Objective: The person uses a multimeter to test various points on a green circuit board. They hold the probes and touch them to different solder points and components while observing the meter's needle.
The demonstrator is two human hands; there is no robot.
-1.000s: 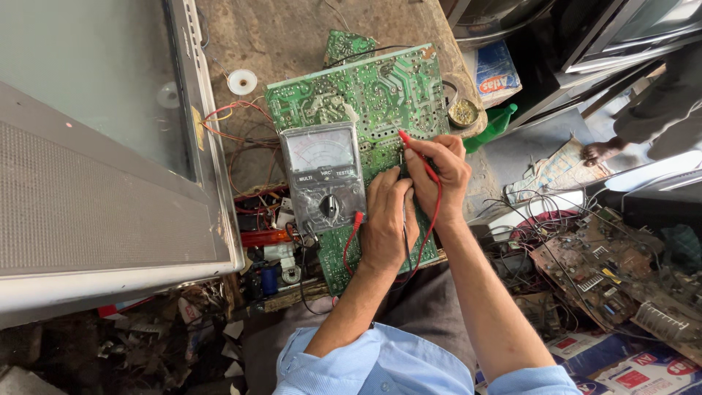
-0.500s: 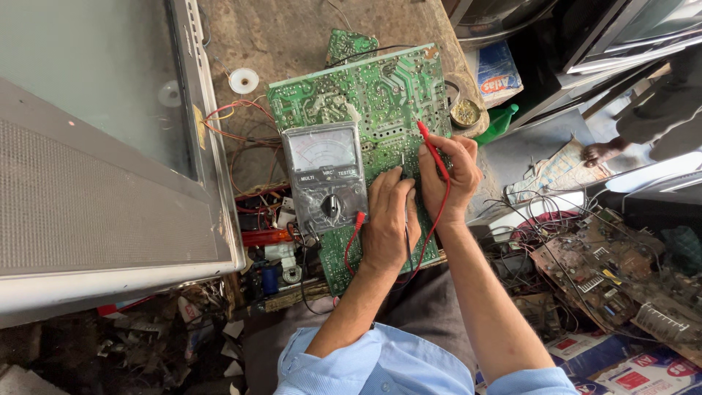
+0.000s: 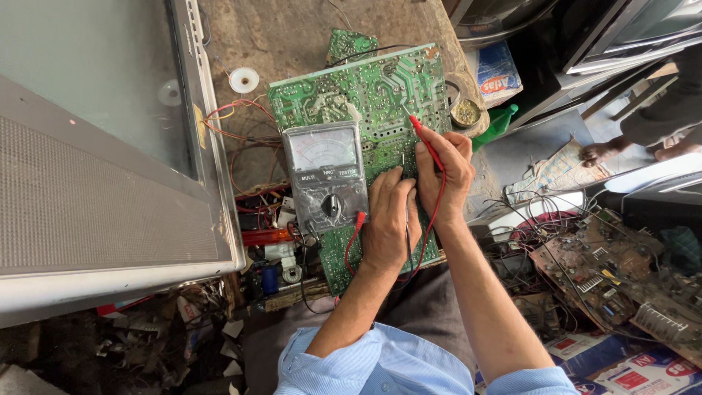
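Nearest to you are your two forearms in rolled pale blue sleeves (image 3: pixel 380 362), reaching forward over your lap; your left hand (image 3: pixel 387 219) lies knuckles up on the lower half of the green circuit board (image 3: pixel 380 95), fingers curled together and pressed down on the board, and a thin dark probe seems to stand up from them, though how it is gripped is hidden under the hand; a red lead (image 3: pixel 352 238) runs from beside that hand to the foot of the meter. Your right hand (image 3: pixel 446 172) sits just beside the left, a little further out; thumb and forefinger are pinched shut on the red probe (image 3: pixel 424 139), which slants up and to the left with its tip touching the board's solder side. Just left of both hands the grey analogue multimeter (image 3: pixel 325 175) lies flat on the board, dial window at the far end, round selector knob at the near end; red and orange wires (image 3: pixel 234 121) loop from the board's left edge towards the big grey television casing (image 3: pixel 110 190) on your left. Further out, a white ring (image 3: pixel 243 80) rests on the worn bench top (image 3: pixel 292 33); a small round tin (image 3: pixel 465 113) sits near the board's far right corner; well to the right lies a heap of other boards and tangled wires (image 3: pixel 599 263).
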